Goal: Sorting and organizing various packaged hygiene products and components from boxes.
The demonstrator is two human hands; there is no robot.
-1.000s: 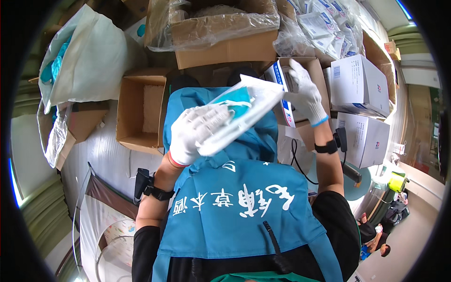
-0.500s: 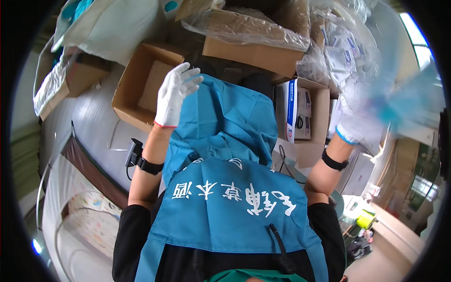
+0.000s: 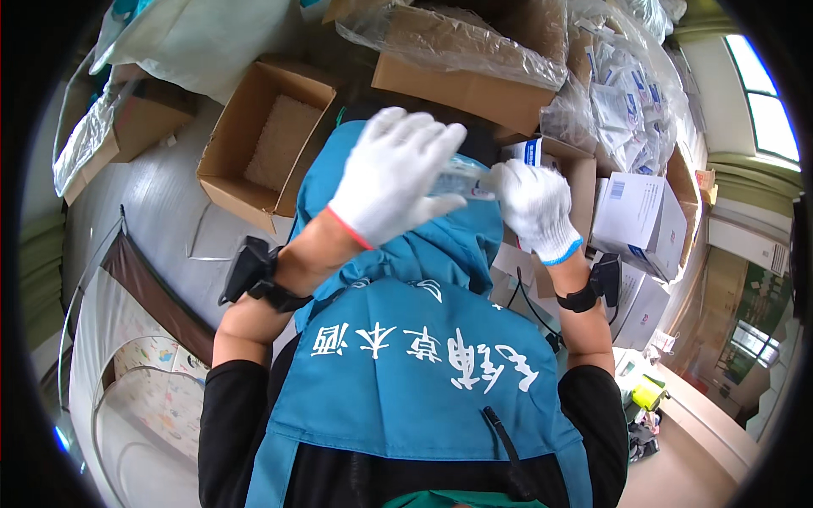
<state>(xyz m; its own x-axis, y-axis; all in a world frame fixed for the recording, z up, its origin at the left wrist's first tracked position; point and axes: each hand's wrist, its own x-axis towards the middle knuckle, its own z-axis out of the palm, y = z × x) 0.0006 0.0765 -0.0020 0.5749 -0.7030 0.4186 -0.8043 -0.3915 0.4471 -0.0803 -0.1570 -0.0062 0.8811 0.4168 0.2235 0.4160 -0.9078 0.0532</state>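
Over my lap, my right hand [image 3: 538, 203], in a white glove with a blue cuff, is closed on one end of a small clear plastic packet [image 3: 470, 181]. Its contents are blurred. My left hand [image 3: 396, 173], gloved in white with a red cuff, is at the packet's other end. Its fingers are stretched out and its thumb stands apart, with the packet between them; whether they touch it I cannot tell. Beneath both hands lies my blue apron [image 3: 415, 364].
An open cardboard box [image 3: 222, 161] stands left of my lap, and a larger plastic-lined carton [image 3: 461, 89] is ahead. To the right are a clear bag of white packets [image 3: 627, 110], a small open box [image 3: 577, 182] and a white carton [image 3: 639, 222].
My right hand has come in from the far right, where a blurred clear and teal thing was beside it. My left hand has moved right from beside the open box to meet it.
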